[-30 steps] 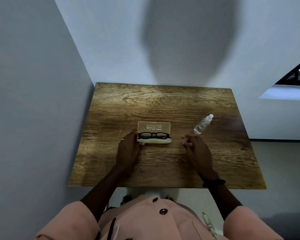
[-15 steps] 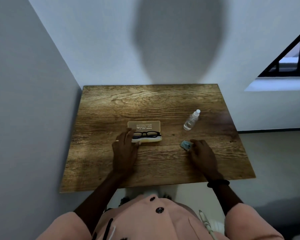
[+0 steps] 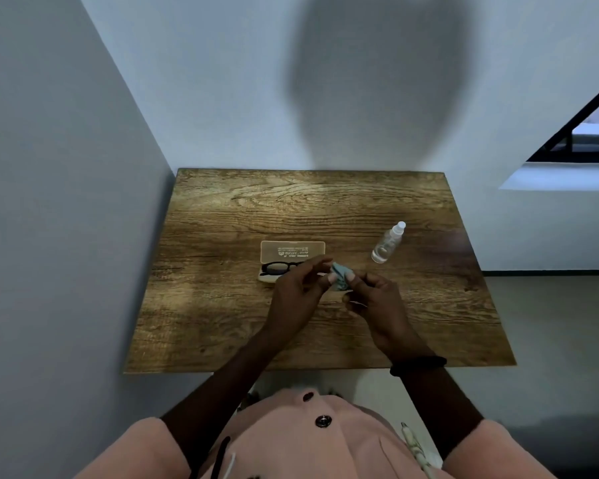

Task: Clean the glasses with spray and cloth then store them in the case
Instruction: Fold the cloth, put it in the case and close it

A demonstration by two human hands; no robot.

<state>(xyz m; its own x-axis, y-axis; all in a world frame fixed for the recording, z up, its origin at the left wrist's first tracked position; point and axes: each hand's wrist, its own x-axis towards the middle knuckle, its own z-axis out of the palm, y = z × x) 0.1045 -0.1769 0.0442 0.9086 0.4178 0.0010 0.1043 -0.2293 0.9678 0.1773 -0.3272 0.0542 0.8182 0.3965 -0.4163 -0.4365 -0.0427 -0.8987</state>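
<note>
Both left grip (image 3: pixel 291 299) and right grip (image 3: pixel 377 305) now pinch the cloth (image 3: pixel 340 279) beside the case (image 3: pixel 293 250), the left newly off it; glasses (image 3: pixel 281 267) inside await cleaning.

Dim indoor light, large soft head shadow on wall (image 3: pixel 377 81), wide-angle edge distortion, slight softness

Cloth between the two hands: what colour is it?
The cloth is a plain pale teal, best seen in the head view.
</note>
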